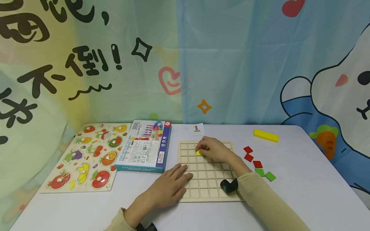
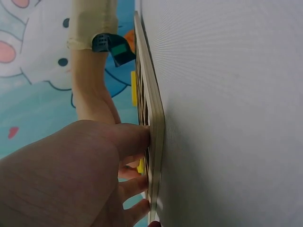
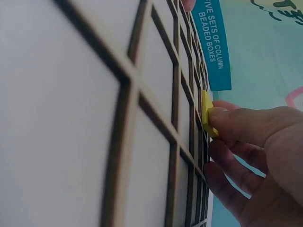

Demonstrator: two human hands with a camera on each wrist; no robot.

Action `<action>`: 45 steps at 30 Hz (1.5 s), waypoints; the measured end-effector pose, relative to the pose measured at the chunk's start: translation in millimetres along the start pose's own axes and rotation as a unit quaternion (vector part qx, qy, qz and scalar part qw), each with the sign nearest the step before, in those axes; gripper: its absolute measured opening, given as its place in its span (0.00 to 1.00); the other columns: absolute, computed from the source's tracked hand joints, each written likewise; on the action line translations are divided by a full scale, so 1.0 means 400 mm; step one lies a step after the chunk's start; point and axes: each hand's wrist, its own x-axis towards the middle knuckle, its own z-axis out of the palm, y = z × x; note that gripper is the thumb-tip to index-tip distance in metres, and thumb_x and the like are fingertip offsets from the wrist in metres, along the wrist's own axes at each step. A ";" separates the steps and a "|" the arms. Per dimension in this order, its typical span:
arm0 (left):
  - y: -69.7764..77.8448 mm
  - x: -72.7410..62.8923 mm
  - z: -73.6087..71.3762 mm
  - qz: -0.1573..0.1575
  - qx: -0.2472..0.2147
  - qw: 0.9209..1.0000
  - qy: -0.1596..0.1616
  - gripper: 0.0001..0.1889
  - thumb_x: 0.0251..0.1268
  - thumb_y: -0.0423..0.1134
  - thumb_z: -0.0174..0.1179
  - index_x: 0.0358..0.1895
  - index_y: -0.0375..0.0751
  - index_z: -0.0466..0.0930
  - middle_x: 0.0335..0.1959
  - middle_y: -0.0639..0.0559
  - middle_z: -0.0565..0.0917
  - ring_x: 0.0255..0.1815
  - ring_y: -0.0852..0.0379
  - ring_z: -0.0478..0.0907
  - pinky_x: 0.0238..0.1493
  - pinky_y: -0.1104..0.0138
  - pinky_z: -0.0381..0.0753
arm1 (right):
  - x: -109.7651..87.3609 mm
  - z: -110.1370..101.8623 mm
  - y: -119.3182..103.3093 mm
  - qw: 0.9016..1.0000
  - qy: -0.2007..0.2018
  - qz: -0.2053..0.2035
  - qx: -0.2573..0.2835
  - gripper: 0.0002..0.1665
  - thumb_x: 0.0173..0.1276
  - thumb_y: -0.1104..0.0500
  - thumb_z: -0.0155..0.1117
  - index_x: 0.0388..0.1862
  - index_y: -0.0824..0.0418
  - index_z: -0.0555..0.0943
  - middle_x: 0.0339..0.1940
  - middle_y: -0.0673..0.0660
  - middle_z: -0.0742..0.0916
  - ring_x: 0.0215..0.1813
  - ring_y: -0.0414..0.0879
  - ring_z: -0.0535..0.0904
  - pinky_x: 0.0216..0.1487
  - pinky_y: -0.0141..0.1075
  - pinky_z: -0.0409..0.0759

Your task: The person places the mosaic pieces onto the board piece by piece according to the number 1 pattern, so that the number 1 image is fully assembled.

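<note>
Pinching a yellow tile (image 3: 206,106) in the right hand (image 1: 215,149), right at the far-left squares of the board (image 1: 203,183); can't tell if seated. Resting the left hand (image 1: 167,186), fingers outstretched, on the left edge. Careful, might leave that tile tilted across a ridge (image 3: 155,115) by letting go off-centre!

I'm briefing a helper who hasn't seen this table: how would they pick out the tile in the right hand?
On the white tabletop, find the wooden grid board. Toward its far left corner, the right hand pinches a tile. It is yellow, unlike the red tiles and green tiles to the board's right, and far shorter than the yellow bar.
</note>
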 end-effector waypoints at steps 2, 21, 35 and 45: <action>0.001 0.000 -0.001 -0.001 -0.001 1.000 -0.002 0.23 0.73 0.47 0.44 0.70 0.54 0.61 0.75 0.48 0.56 0.76 0.45 0.50 0.68 0.47 0.62 | -0.003 0.000 -0.001 1.000 0.002 0.003 0.001 0.06 0.65 0.63 0.62 0.41 0.57 0.82 0.38 0.51 0.82 0.39 0.42 0.78 0.42 0.35 0.77; 0.000 -0.005 -0.001 0.005 0.001 1.000 -0.031 0.33 0.69 0.61 0.44 0.72 0.51 0.55 0.77 0.45 0.51 0.78 0.43 0.45 0.71 0.48 0.57 | -0.081 -0.042 0.035 0.998 0.048 0.019 0.042 0.09 0.69 0.59 0.58 0.45 0.60 0.80 0.44 0.51 0.83 0.47 0.44 0.79 0.48 0.37 0.79; 0.003 -0.002 0.001 0.017 0.016 1.000 0.020 0.27 0.68 0.54 0.51 0.67 0.50 0.66 0.71 0.45 0.64 0.74 0.41 0.57 0.64 0.46 0.67 | -0.215 -0.128 0.146 0.986 0.097 0.134 0.003 0.13 0.69 0.60 0.58 0.49 0.64 0.78 0.47 0.61 0.83 0.49 0.54 0.78 0.50 0.48 0.79; 0.003 0.001 -0.004 0.023 0.013 0.999 0.031 0.27 0.68 0.54 0.52 0.67 0.50 0.66 0.71 0.45 0.63 0.74 0.42 0.57 0.64 0.46 0.67 | -0.258 -0.167 0.200 0.973 0.100 0.204 -0.030 0.15 0.68 0.56 0.60 0.48 0.64 0.78 0.43 0.61 0.84 0.46 0.55 0.78 0.48 0.48 0.78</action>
